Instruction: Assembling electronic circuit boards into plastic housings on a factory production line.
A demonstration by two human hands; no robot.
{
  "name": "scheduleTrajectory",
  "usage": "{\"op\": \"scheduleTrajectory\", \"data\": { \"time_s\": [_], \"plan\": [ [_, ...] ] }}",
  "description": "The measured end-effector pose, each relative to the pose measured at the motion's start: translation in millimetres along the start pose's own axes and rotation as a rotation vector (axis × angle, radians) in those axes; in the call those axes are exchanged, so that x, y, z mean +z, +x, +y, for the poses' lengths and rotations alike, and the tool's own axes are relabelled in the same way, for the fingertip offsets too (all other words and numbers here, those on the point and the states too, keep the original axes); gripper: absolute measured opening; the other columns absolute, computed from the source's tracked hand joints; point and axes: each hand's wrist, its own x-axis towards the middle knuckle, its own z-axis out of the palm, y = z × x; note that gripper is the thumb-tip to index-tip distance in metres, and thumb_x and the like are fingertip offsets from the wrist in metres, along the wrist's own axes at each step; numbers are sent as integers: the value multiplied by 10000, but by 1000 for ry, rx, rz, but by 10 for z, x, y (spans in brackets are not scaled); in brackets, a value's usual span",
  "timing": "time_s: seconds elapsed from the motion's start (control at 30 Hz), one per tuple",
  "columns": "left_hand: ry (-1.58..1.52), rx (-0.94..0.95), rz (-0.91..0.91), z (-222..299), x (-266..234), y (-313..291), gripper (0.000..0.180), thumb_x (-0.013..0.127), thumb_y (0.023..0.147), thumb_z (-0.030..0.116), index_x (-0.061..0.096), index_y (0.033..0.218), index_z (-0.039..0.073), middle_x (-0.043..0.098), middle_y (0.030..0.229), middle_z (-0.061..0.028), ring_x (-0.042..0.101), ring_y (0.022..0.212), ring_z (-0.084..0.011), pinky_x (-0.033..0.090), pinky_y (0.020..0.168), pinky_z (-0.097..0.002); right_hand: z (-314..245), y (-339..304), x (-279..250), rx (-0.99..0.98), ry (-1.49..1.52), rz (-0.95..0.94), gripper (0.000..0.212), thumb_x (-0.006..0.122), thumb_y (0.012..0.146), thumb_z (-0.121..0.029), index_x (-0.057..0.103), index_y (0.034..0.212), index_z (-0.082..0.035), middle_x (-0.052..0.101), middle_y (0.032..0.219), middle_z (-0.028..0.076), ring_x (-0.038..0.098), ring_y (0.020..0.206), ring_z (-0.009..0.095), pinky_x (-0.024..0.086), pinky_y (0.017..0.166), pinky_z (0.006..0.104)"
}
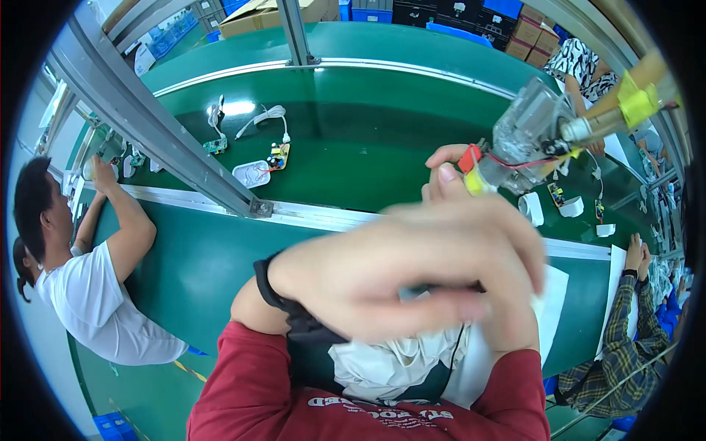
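My left hand (412, 257), with a black band at its wrist, crosses the middle of the view and is blurred by motion. Its thumb and fingers are smeared, and I cannot tell what is between them. Partly behind it, my right hand (447, 175) reaches up, with bent fingers beside the yellow-taped, red-tipped lower end of a hanging tool (518, 136) wrapped in clear plastic with a red wire. The palm is hidden, and what those fingers pinch cannot be made out. Whitish crumpled cloth (401, 364) lies below my hands.
A green conveyor belt (353, 125) carries a circuit board with a white case (251, 173), a green board (215, 146), white cables (272, 114) and white housings (531, 209). A metal post (162, 125) slants at left. Co-workers sit left (95, 294) and right (618, 353).
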Motion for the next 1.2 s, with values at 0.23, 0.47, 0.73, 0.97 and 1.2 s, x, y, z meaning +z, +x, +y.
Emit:
{"op": "scheduleTrajectory", "data": {
  "time_s": [0.23,0.47,0.73,0.97,1.2],
  "plan": [
    [1047,-515,49,103,-930,-293,190,522,815,-72,599,947,40,620,990,-102,605,947,-276,479,842,-357,18,35,-53,-99,42,-135,153,503,959,-176,484,1007,-32,386,530,-44,342,395,28,264,360,208],
    [1864,-587,-606,-64,-1781,-1156,270,602,763,9,587,1009,118,576,1095,-78,573,1046,-262,466,849,-387,60,17,-98,-103,48,-180,153,487,960,-173,478,1006,-28,360,514,-36,333,378,40,266,350,212],
    [1812,-886,-1038,-405,-1962,-1337,274,625,781,94,574,1043,157,540,997,-49,545,1054,-207,456,821,-370,164,38,-117,-130,62,-182,156,498,956,-182,485,1000,-32,373,511,-36,343,378,38,276,352,210],
    [1682,-637,-1252,-471,-2133,-1124,290,681,752,181,572,1020,161,567,963,-37,579,993,-217,461,773,-361,193,41,-120,-126,89,-190,169,511,955,-191,491,996,-29,397,507,-36,352,382,35,279,357,207],
    [1565,-814,-672,-274,-1897,-480,322,692,759,231,555,1019,98,603,863,-58,613,839,-254,477,719,-350,197,41,-150,-152,65,-209,164,513,957,-191,492,992,-32,397,497,-39,347,383,34,284,361,206]
  ]
}}
